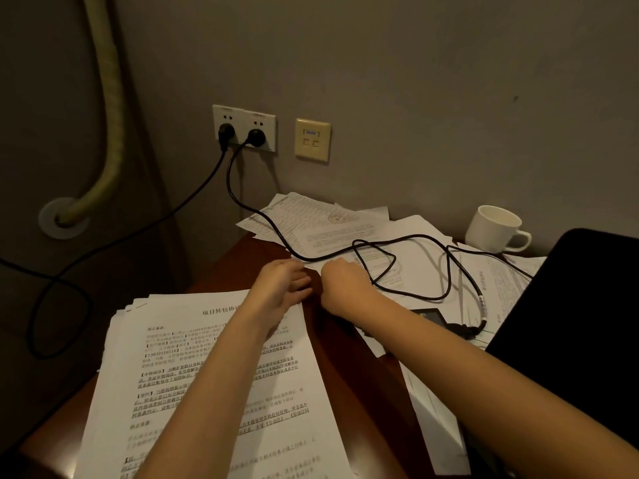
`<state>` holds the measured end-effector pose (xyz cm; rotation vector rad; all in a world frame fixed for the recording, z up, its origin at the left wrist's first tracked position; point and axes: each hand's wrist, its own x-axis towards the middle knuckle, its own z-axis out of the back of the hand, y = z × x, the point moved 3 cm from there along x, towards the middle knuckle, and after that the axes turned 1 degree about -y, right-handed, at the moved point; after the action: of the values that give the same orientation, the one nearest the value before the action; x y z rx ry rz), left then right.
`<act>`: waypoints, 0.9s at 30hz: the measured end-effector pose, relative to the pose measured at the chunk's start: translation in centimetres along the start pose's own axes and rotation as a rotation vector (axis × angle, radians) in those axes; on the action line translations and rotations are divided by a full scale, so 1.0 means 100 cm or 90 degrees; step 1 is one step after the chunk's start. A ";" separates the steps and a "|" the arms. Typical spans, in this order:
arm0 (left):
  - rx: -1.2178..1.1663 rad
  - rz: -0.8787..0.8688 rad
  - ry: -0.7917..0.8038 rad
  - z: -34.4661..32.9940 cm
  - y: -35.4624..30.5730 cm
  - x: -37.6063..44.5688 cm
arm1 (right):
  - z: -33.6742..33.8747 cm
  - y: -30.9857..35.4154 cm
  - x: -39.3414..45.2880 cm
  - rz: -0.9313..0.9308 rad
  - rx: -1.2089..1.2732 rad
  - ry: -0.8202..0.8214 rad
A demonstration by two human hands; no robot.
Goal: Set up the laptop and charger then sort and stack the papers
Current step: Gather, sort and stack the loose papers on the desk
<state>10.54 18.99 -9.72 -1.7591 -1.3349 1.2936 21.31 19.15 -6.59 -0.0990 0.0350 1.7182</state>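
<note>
We look down on a dark wooden desk [349, 368] strewn with printed sheets. Our left hand [281, 285] reaches over the far corner of the near stack of papers [193, 375], fingers bent downward; whether they pinch a sheet we cannot tell, as the fingertips are hidden behind the hand. Our right hand [342, 281] lies just beside it, knuckles toward us, fingers curled out of sight at the edge of the loose papers [332, 226] by the wall, so its grip is also unclear. A black charger cable [408, 243] runs from a plug in the wall socket [243, 127] across those loose sheets, loops near the right hand, and ends at a connector [466, 328] beside a dark block, the charger brick [427, 314], mostly hidden behind our right forearm. At the right edge a black shape, probably the laptop [581, 323], is cut off by the frame. A white cup [494, 228] stands near the wall. The print on the far sheets is too blurred to read.
</note>
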 end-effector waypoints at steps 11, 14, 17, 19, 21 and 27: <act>-0.076 0.014 -0.012 0.010 -0.006 0.004 | 0.001 0.013 0.001 -0.014 -0.084 -0.012; -0.062 0.049 0.036 0.003 -0.001 0.004 | 0.007 0.011 -0.002 0.012 -0.090 -0.044; -0.075 0.066 0.056 -0.004 0.002 0.003 | 0.007 0.008 -0.004 0.016 -0.071 -0.088; -0.123 0.033 0.008 -0.001 -0.001 0.004 | 0.001 0.004 -0.004 0.010 -0.051 -0.104; -0.164 -0.043 -0.074 0.010 -0.007 0.007 | -0.006 0.001 0.000 -0.002 -0.042 -0.100; -0.324 -0.076 -0.157 0.036 -0.016 0.012 | 0.002 0.005 0.014 0.007 -0.036 -0.080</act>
<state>6.66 20.30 -10.07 -1.8411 -2.0189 1.2033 20.61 20.43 -6.53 -0.0320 -0.1059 1.7335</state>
